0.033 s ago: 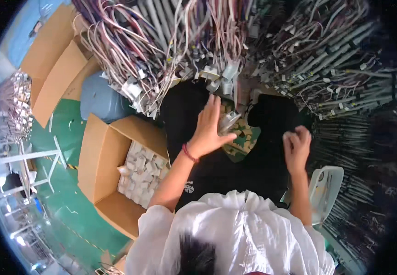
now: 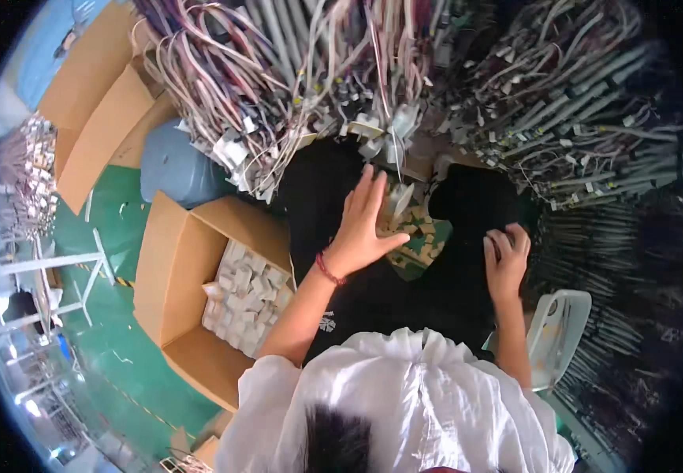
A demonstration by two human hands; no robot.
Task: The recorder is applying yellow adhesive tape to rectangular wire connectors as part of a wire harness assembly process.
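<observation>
**Figure.** View from the head camera down onto a wire-harness workplace, read from near to far.

Nearest, the person's white garment [image 2: 412,394] filled the lower edge, both bare forearms reaching away from it. To the near left, an open cardboard box [image 2: 176,260] stood on the green floor [image 2: 113,339], holding small white packets [image 2: 247,296]. To the near right lay a white plastic tray-like piece [image 2: 558,331].

In the middle, the left hand [image 2: 361,229], with a red bracelet [image 2: 327,268] at the wrist, was spread wide and flat, fingers straight and pointing away. It held nothing, and its thumb side lay just beside a cluster of small green and beige pieces [image 2: 420,236] on the dark surface [image 2: 325,189]. The right hand [image 2: 505,256] rested to the right of that cluster with its fingers curled under; whether it pinched anything cannot be told. The cluster thus lay between the two hands, nearer the left.

Farther off, a blue-grey drum [image 2: 180,165] stood to the left, with flat cardboard sheets [image 2: 89,102] beyond it. Farthest, bundles of pale wire harnesses [image 2: 278,71] with white tags hung over the surface, with grey bundles [image 2: 593,102] to the right.
</observation>
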